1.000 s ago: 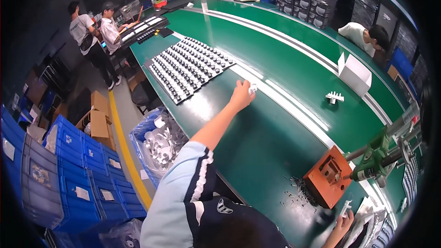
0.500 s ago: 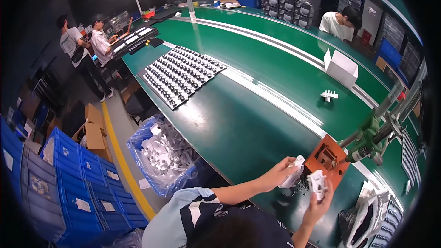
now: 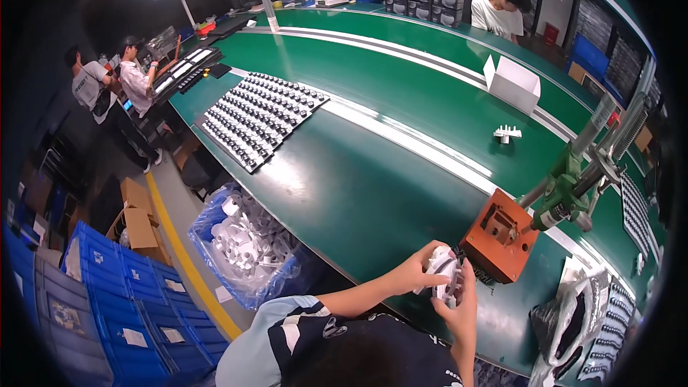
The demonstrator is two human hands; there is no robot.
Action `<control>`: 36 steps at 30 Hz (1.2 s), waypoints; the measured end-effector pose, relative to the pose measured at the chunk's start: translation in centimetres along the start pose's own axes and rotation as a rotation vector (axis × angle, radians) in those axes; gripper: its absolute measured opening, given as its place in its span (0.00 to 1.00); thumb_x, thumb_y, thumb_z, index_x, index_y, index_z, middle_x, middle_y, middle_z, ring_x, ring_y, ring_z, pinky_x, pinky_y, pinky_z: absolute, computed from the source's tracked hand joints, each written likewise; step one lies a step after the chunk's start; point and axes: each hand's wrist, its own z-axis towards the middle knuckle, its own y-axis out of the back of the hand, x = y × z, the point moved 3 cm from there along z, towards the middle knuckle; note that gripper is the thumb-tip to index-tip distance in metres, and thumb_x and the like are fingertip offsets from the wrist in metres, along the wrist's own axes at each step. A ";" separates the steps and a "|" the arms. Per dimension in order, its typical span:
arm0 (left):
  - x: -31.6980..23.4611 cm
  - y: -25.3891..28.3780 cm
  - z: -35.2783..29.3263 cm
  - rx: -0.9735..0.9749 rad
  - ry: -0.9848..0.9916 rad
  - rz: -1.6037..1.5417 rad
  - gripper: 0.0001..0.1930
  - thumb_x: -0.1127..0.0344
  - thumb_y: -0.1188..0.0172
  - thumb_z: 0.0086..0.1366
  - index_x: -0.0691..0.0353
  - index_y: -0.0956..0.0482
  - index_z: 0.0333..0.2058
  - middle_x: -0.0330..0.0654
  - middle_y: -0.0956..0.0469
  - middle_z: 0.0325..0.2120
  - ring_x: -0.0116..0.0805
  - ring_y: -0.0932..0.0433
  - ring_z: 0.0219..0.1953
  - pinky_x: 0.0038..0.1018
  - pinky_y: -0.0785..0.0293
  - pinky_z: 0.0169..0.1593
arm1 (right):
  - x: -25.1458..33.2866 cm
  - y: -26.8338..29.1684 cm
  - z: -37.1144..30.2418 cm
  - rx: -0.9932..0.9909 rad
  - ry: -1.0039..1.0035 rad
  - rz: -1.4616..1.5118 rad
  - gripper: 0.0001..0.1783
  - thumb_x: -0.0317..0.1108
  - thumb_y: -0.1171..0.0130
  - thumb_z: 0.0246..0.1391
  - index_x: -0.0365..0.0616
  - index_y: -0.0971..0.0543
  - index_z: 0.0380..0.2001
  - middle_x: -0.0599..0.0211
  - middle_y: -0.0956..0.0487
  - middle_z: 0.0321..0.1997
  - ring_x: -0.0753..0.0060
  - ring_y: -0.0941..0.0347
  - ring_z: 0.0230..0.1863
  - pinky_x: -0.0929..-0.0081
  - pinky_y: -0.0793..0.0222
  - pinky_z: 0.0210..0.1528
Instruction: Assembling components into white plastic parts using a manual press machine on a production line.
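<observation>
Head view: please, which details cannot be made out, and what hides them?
In the head view:
White parts: whether joined; left hand and right hand partly cover them.
Metal pieces: how many; too small, right hand partly blocks.
Tray beside plastic bag: part of its left side; bag covers it.
Blue crates: lowest ends; lower picture edge cuts them.

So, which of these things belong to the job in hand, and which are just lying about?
Probably the job:
white plastic parts between left hand and right hand
orange block
green-headed machine
rows of small parts

Probably just lying about:
open white box
plastic bag
cardboard box
</observation>
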 end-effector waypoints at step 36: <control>-1.4 -1.8 -0.9 -0.220 -0.237 0.159 0.17 0.65 0.48 0.64 0.66 0.33 0.50 0.39 0.32 0.43 0.25 0.30 0.43 0.22 0.32 0.44 | 2.5 -2.5 0.5 -0.057 0.060 0.305 0.41 0.29 0.45 0.48 0.43 0.53 0.63 0.55 0.43 0.59 0.64 0.40 0.57 0.69 0.43 0.57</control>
